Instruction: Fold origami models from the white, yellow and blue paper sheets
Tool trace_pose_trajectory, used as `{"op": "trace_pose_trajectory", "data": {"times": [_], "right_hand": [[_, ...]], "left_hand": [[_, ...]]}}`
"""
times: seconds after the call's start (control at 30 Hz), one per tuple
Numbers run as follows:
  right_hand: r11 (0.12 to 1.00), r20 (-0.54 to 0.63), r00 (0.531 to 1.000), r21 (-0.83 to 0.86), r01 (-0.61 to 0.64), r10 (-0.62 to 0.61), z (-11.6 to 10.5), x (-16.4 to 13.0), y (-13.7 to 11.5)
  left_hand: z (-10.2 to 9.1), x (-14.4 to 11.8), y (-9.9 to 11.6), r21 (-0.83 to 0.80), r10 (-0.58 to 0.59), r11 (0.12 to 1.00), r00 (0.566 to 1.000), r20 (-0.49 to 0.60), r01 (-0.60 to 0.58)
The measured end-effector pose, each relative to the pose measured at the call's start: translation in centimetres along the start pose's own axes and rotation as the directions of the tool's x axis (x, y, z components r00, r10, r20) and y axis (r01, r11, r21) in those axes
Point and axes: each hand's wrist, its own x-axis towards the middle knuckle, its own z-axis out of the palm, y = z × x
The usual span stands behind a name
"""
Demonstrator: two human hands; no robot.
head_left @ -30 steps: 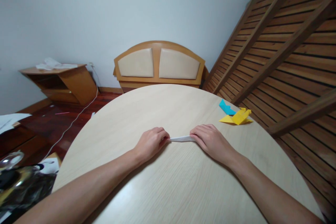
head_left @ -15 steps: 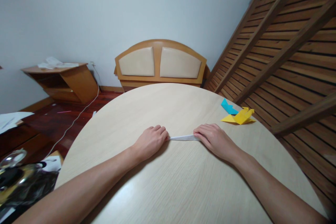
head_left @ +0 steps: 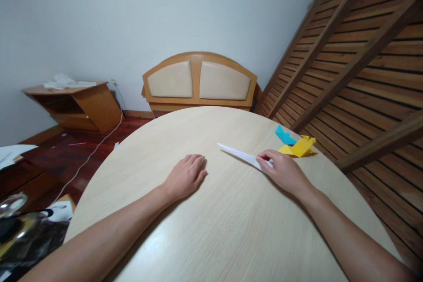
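A narrow strip of folded white paper (head_left: 240, 155) tapers to a point towards the middle of the table. My right hand (head_left: 280, 169) pinches its wider end between thumb and fingers, hiding part of that end. To the left, my left hand (head_left: 185, 176) rests palm down on the pale round table (head_left: 205, 229), holding nothing, with the thumb a little apart from the fingers. Just beyond my right hand sit a yellow origami figure (head_left: 301, 146) and a smaller blue origami piece (head_left: 284, 135), side by side near the table's right edge.
Behind the table stands a headboard (head_left: 200, 77) with two cream panels. A slatted wooden frame (head_left: 360, 75) leans along the right. On the left are a low cabinet (head_left: 102, 108) with white sheets on top, a white cable (head_left: 90, 158) across the floor, and cluttered items.
My left hand has let go of the folded paper and drawn slightly left. My right hand has moved right with the paper, whose pointed end now shows, angled away to the upper left.
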Motion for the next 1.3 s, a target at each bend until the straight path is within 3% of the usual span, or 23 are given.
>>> {"op": "trace_pose_trajectory", "data": {"times": [0.1,0.23,0.4,0.73,0.93,1.03,1.1,1.2,1.3], "right_hand": [[0.986,-0.112,0.984,-0.072,-0.149,0.141,-0.7,0.2,1.4],[0.905,-0.241,0.919,-0.221,-0.364,0.311,-1.4,0.4,2.7],[0.8,-0.29,0.863,-0.336,-0.497,0.414,-1.4,1.1,3.3],[0.798,-0.254,0.873,-0.36,-0.484,0.416,0.0,1.6,4.7],[0.857,-0.334,0.934,-0.439,-0.271,0.124,0.4,1.1,2.3],[0.946,-0.199,0.979,-0.324,-0.032,-0.034,1.7,0.2,-0.6],[0.974,-0.049,0.995,-0.211,0.079,-0.091,2.9,-0.7,-2.6],[0.984,0.229,0.968,-0.125,0.13,-0.099,4.3,-1.9,-4.4],[0.991,0.382,0.922,-0.082,0.108,-0.069,4.5,-2.1,-4.6]], "left_hand": [[0.5,0.0,-0.3,-0.047,0.012,0.999,1.0,-0.007,-0.012],[0.9,-0.1,-0.4,-0.053,0.021,0.998,1.0,-0.012,-0.021],[0.9,-0.2,-0.4,-0.068,0.017,0.998,0.999,-0.027,-0.019],[0.9,0.0,-0.2,-0.095,0.015,0.995,1.0,-0.025,-0.017],[0.9,0.2,-0.2,-0.112,0.073,0.991,0.996,-0.05,-0.079],[0.7,0.2,-0.2,-0.098,0.115,0.988,0.993,-0.031,-0.118],[0.6,0.3,-0.1,-0.09,0.125,0.988,0.992,-0.008,-0.125],[0.6,0.2,0.0,-0.084,0.108,0.991,0.992,0.057,-0.103],[0.7,0.2,-0.1,-0.079,0.09,0.994,0.984,0.155,-0.079]]}}
